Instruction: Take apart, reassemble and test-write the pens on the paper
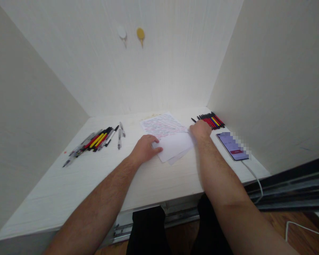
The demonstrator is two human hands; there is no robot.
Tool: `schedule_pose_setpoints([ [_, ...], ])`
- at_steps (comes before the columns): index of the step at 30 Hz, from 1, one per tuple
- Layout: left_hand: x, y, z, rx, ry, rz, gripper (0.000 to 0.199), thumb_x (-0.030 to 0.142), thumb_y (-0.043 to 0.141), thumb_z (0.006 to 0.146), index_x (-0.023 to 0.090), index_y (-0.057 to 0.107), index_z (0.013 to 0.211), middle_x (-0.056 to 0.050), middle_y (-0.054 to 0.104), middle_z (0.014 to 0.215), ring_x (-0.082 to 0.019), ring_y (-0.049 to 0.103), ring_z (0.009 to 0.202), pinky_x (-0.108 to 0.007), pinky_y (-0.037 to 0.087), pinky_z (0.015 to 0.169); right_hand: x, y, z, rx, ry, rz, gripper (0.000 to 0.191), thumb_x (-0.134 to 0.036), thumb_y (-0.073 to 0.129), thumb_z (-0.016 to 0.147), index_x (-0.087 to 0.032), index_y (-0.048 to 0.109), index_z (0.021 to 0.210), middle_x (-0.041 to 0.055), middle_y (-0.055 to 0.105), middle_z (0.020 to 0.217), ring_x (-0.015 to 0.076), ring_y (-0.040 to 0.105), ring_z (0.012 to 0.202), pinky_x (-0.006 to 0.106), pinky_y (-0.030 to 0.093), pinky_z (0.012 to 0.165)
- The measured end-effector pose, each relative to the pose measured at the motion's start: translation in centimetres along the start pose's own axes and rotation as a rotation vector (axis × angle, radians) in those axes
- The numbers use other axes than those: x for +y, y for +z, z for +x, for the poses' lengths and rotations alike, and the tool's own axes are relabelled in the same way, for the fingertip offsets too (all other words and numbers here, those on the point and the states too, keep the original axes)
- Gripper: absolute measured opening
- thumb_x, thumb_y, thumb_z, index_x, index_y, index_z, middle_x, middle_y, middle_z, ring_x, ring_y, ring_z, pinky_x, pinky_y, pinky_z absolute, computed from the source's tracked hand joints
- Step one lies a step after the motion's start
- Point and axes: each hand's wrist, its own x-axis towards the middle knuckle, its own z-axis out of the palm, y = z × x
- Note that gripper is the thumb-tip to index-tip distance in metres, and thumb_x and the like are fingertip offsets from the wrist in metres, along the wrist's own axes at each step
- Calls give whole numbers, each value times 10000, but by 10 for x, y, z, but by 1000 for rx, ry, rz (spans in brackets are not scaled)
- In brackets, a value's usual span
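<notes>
My left hand (145, 148) rests on the left edge of a white paper sheet (174, 145), thumb and forefinger apart and pressing it flat. Dense rows of red, blue and dark pen strokes cover the sheet's upper part; the lower part is blank. Another sheet sticks out slightly beneath it. At the paper's right edge, my right hand (201, 129) is closed with fingers curled. The dark end of a pen (193, 120) shows just beyond its knuckles; the hand hides the rest. Close by on the right lies a neat row of red, black, blue and yellow pens (215, 120).
On the left lies a loose pile of mixed pens (95, 140), with two clear pens (119, 139) beside it. A phone (233, 146) with a white cable (255, 177) lies near the right wall. White walls enclose the desk (159, 191); two hooks (140, 34) are on the back wall.
</notes>
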Motion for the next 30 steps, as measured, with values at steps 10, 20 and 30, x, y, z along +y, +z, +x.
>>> schedule_pose_setpoints([
  [10,4,-1,-3,-1,7,13,276,372,766,713,223,685,932,-69,687,1099,-270,596,1074,-428,463,990,1,-1,-4,-21,6,-5,401,-346,586,808,-65,709,1067,269,690,1067,348,674,1047,418,525,828],
  [20,5,-1,-5,14,-1,39,293,423,724,772,211,685,971,-68,682,1101,-249,591,1079,-392,471,985,-13,4,-20,-62,-256,-60,472,-431,556,799,-147,687,1152,190,695,1090,346,648,1052,443,517,853],
  [30,-64,-68,-8,268,-660,309,226,212,503,877,161,701,974,-156,719,1034,-281,649,1022,-377,484,879,-16,14,-19,-106,-300,-75,415,-377,550,807,-134,710,1102,225,673,1106,389,632,1045,494,512,837],
])
